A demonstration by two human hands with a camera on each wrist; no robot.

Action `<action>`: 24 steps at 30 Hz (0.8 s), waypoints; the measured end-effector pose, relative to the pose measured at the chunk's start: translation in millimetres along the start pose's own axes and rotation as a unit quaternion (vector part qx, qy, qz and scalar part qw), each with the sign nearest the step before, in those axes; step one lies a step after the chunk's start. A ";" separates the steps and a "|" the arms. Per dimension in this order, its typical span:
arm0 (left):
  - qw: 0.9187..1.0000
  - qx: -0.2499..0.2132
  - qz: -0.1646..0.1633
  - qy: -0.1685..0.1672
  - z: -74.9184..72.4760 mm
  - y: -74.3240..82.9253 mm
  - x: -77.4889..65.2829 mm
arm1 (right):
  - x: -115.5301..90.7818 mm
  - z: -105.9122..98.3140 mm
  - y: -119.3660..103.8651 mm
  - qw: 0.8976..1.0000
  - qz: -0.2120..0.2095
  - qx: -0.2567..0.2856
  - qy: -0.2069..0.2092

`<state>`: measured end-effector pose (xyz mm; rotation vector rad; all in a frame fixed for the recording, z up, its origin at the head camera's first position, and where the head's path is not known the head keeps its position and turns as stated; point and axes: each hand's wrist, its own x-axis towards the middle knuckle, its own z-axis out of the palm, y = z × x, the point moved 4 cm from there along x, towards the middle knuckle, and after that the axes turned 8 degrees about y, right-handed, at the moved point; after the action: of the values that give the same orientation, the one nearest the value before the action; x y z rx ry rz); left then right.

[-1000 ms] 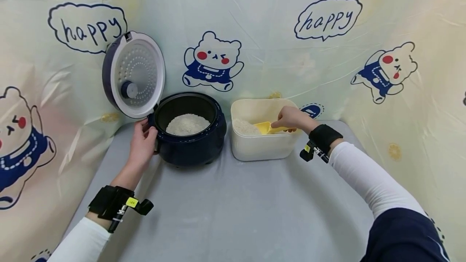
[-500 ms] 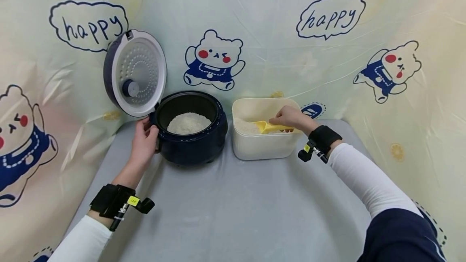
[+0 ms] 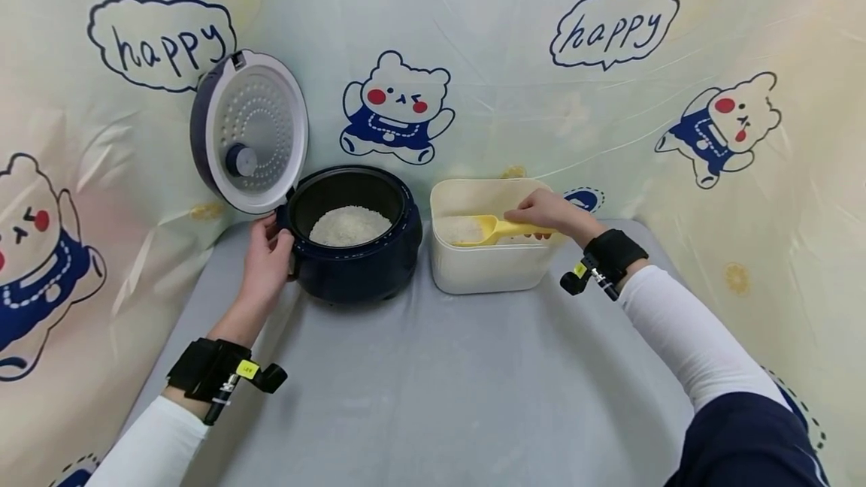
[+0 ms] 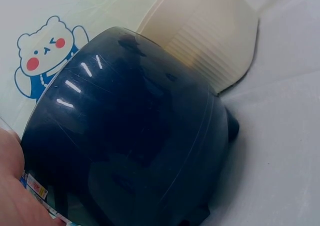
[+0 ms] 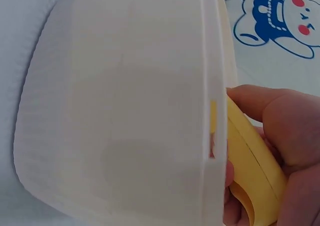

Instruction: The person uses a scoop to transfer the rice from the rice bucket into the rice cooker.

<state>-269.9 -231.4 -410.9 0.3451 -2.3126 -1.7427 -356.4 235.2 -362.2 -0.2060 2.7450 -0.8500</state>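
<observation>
My right hand (image 3: 541, 210) grips the handle of a yellow scoop (image 3: 497, 229), which holds white rice. That scoop is level with the top of a cream-coloured bin (image 3: 490, 269), over rice lying inside. In the right wrist view, curled fingers and thumb surround the scoop's handle (image 5: 255, 166) just past the bin's rim. My left hand (image 3: 267, 261) holds the left side of a dark blue rice cooker (image 3: 358, 276), near the lid hinge; the far fingers are partly hidden. Inside the cooker's dark pot is a mound of white rice (image 3: 349, 226).
The cooker's lid (image 3: 253, 134) stands raised at the back left. A grey cloth (image 3: 433, 382) covers the table under the cooker and the bin, which stand side by side with a narrow gap. A printed curtain (image 3: 501, 58) hangs close behind them.
The scoop has risen out of the bin's rice with a load in it, and my right hand has shifted slightly right. My left hand stays on the cooker.
</observation>
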 end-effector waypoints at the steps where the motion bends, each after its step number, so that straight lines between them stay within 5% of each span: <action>1: 1.000 0.000 0.001 0.000 -0.1 -0.1 0.0 | -1.0 -1.4 1.0 1.000 -0.001 0.002 0.001; 24: 1.000 0.002 0.007 -0.003 -1.7 3.3 -4.7 | -20.4 -31.1 28.3 0.999 -0.024 0.034 0.022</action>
<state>-265.1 -230.5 -407.4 0.3240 -2.3168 -1.7350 -347.5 279.3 -349.4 -0.2435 2.7572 -0.9696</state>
